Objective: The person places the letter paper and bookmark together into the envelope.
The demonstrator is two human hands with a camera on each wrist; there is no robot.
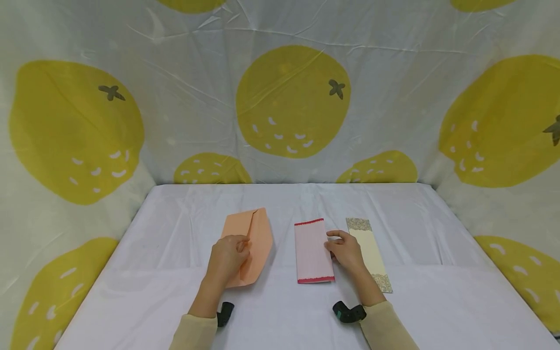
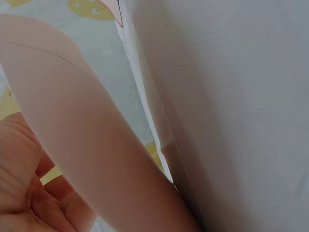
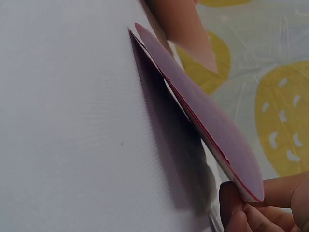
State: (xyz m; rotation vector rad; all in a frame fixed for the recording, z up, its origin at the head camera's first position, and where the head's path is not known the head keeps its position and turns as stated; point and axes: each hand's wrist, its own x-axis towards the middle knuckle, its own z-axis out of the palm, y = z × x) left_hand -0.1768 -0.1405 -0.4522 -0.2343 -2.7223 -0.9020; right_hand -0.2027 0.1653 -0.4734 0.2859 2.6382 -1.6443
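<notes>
A peach paper envelope (image 1: 258, 243) is tilted up off the table at the left, its pointed flap spread out to the right. My left hand (image 1: 228, 255) pinches it near the flap's fold, and in the left wrist view the curled fingers (image 2: 72, 212) show behind the paper. To the right is a pink folded card (image 1: 312, 250) with red strips along its top and bottom. The right hand (image 1: 345, 248) pinches this card by its right edge. Seen from the right wrist, the card (image 3: 207, 111) slants up from the cloth, its layers slightly parted.
A cream card (image 1: 369, 248) with gold patterned bands at both ends lies right of the right hand, partly behind it. White cloth (image 1: 280, 311) covers the table. A curtain (image 1: 197, 97) printed with yellow fruit hangs behind and at the sides. Each wrist wears a black camera piece (image 1: 348, 312).
</notes>
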